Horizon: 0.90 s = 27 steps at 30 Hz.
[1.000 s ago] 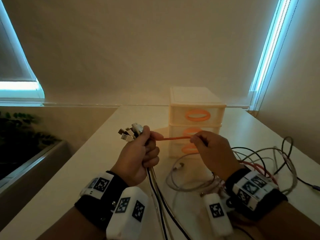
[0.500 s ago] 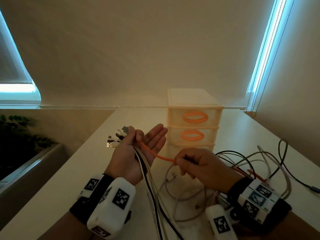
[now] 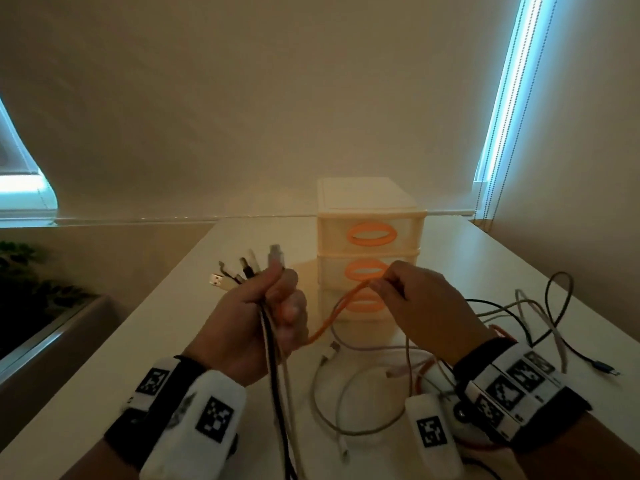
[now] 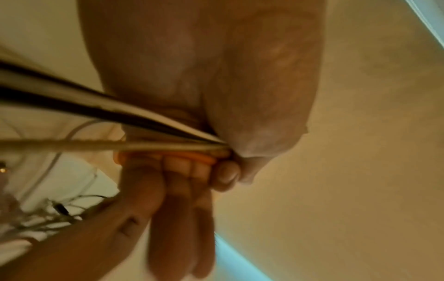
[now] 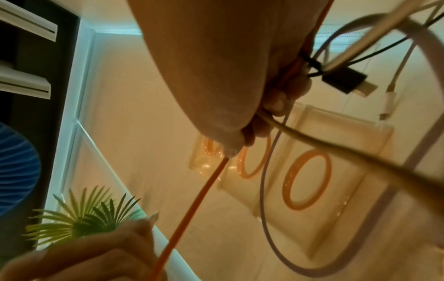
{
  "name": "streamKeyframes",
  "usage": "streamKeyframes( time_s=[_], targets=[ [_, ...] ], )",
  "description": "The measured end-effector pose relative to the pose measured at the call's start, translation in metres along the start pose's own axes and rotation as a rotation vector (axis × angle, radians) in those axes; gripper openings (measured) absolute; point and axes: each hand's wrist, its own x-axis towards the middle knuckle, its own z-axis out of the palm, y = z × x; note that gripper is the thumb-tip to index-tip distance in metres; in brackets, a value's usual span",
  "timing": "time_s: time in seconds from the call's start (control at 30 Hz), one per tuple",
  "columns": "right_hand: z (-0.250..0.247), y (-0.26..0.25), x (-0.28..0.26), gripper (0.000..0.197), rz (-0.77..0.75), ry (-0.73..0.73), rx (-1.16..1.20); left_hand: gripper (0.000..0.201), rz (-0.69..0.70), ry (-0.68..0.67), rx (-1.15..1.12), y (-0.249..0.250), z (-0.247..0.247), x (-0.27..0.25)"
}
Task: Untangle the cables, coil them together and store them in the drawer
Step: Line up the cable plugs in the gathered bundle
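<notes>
The counter [image 3: 114,358] carries the drawer unit [image 3: 369,216] toward its far edge, three drawers closed; loose cables [image 3: 363,410] lie on the counter below the hands, their tangle partly hidden by the right wrist; left hand [image 3: 249,327] fingers curl round a cable bundle [image 3: 277,393], plugs fanned above; right hand [image 3: 429,306] pinches the orange cable [image 3: 332,317]; the right wrist view alone shows further cables across its fingers [image 5: 276,100].

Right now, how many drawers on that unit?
3, stacked in the drawer unit: top drawer, middle drawer, bottom drawer partly behind the right hand. All look shut.
</notes>
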Motion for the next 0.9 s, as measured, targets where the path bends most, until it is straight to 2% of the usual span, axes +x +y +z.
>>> streamKeyframes(
  time_s=[0.13, 0.23, 0.33, 0.4, 0.53, 0.6, 0.67, 0.77, 0.83, 0.9],
  targets=[
    [0.007, -0.02, -0.003, 0.012, -0.011, 0.068, 0.424, 0.05, -0.144, 0.025, 0.226, -0.024, 0.011, 0.003],
    [0.009, -0.032, -0.009, 0.005, -0.108, -0.025, 0.583, 0.049, -0.094, 0.092, 0.146, -0.029, 0.015, 0.006],
    [0.012, -0.034, -0.015, 0.013, -0.27, -0.129, 0.567, 0.051, 0.095, 0.166, -0.021, -0.023, 0.017, 0.01],
    [0.015, -0.033, -0.017, 0.017, -0.322, -0.227, 0.516, 0.055, 0.181, 0.204, -0.121, -0.018, 0.017, 0.01],
    [0.016, -0.027, -0.018, 0.012, -0.212, -0.39, 0.363, 0.051, 0.272, 0.309, -0.262, -0.012, 0.008, 0.011],
    [0.011, -0.018, -0.012, 0.013, -0.157, -0.372, 0.32, 0.045, 0.296, 0.323, -0.289, -0.01, 0.005, 0.012],
    [0.007, -0.003, -0.007, 0.016, -0.089, -0.296, 0.305, 0.04, 0.3, 0.318, -0.272, -0.01, 0.002, 0.011],
    [0.008, 0.013, -0.004, 0.02, -0.047, -0.179, 0.23, 0.042, 0.283, 0.315, -0.263, -0.012, 0.001, 0.013],
    [0.01, 0.012, -0.007, 0.016, -0.065, -0.186, 0.229, 0.045, 0.268, 0.318, -0.264, -0.013, 0.001, 0.014],
    [0.012, 0.007, -0.009, 0.013, -0.107, -0.263, 0.285, 0.045, 0.26, 0.314, -0.266, -0.012, 0.0, 0.013]
  ],
)
